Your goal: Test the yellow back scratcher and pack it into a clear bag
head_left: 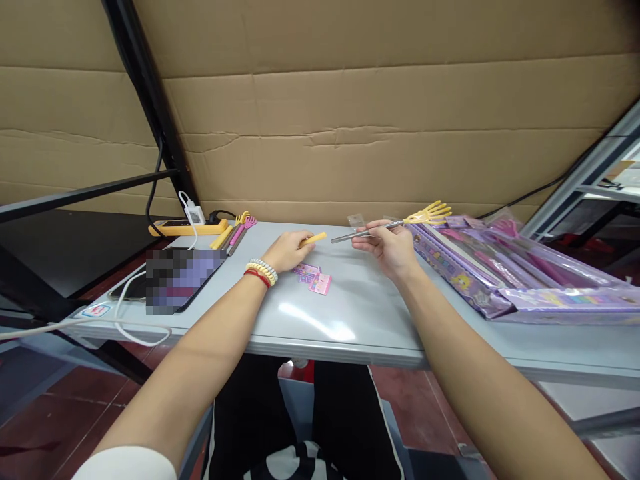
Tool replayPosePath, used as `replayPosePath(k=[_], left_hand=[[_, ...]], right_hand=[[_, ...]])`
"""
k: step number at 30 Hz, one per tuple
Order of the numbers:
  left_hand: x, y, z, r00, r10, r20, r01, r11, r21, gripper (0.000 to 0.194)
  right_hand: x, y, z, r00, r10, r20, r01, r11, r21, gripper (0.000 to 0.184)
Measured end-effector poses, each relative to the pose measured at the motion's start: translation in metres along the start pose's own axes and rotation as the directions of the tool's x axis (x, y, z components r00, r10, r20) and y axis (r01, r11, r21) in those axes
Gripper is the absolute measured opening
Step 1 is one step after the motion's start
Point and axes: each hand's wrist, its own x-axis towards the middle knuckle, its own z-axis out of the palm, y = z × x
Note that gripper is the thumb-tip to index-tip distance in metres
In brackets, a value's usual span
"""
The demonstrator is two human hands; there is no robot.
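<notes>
My left hand (289, 249) is closed around a short yellow handle (314, 239), its end pointing right. Between the fingers of my right hand (393, 248) is the grey metal shaft of a back scratcher (429, 214), whose yellow hand-shaped head points right. The shaft's free end lies a little right of the yellow handle, apart from it. Small pink and purple printed cards (320, 284) lie on the table just below my left hand. More back scratchers, with yellow and pink heads (245, 227), rest at the back left.
On the grey table (300, 327), a purple display box (460, 277) of plastic-wrapped back scratchers stands at the right. A blurred-out device (185, 280) and white cable (120, 313) lie at the left, near a yellow power strip (185, 228). A cardboard wall (350, 133) rises behind.
</notes>
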Motion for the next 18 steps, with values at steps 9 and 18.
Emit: replayPosePath(k=[9,18], left_hand=[[-0.0011,0.0083,-0.0019,0.998,-0.008,0.061,0.009,1.0,-0.012,0.03],[0.0009,0.0037,0.0001,0.994,0.094,0.056,-0.093,0.995,-0.034,0.027]], right_hand=[[0.001,0.0045,0.0016,1.0,-0.026,0.017,0.026,1.0,0.008,0.017],[0.0002,0.0014,0.0018,0.999,0.028,-0.029,-0.027,0.999,0.035,0.012]])
